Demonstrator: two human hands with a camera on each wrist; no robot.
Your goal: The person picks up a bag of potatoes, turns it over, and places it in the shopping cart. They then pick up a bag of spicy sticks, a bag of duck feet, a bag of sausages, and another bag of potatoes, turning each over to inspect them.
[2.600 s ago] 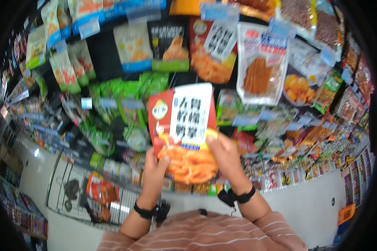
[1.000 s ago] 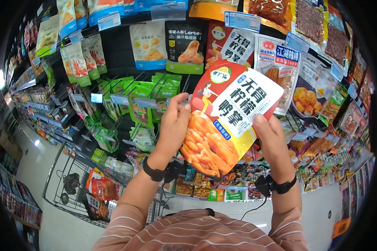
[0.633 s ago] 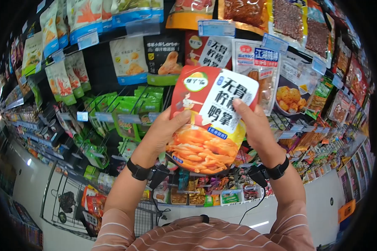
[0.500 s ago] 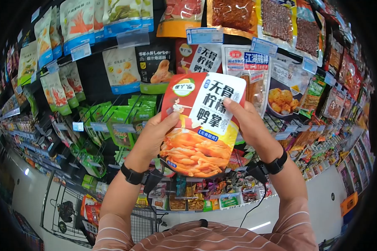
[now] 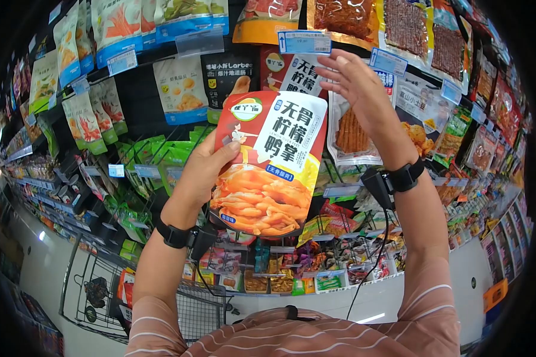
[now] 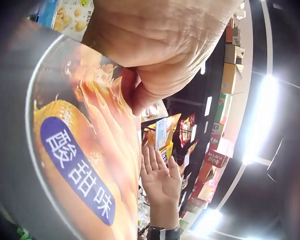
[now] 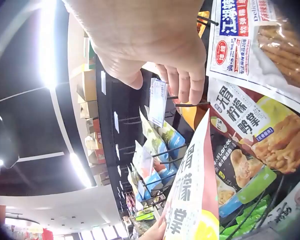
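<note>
A red and white food pouch [image 5: 268, 163] stands upright in front of the chest in the head view. The left hand [image 5: 205, 169] grips its left edge, thumb on the front; in the left wrist view that hand [image 6: 160, 40] covers part of the pouch [image 6: 105, 145]. Off the pouch, the right hand [image 5: 360, 89] is raised beside a price tag [image 5: 304, 43], its fingers extended and holding nothing. A matching pouch [image 5: 289, 70] hangs behind. In the right wrist view the right hand [image 7: 145, 45] is near the hook ends and the price tag [image 7: 158, 100].
Hanging snack bags surround the hands, including a white bag of brown sticks [image 5: 354, 134] and a black and green bag [image 5: 229, 80]. Green packets [image 5: 155, 149] hang lower left. A wire shopping cart [image 5: 95, 291] holding items stands at lower left, beside the shelves.
The right hand has let go of the pouch's right edge and moved up to the price tag. The left hand still holds the pouch, which has shifted slightly left and up.
</note>
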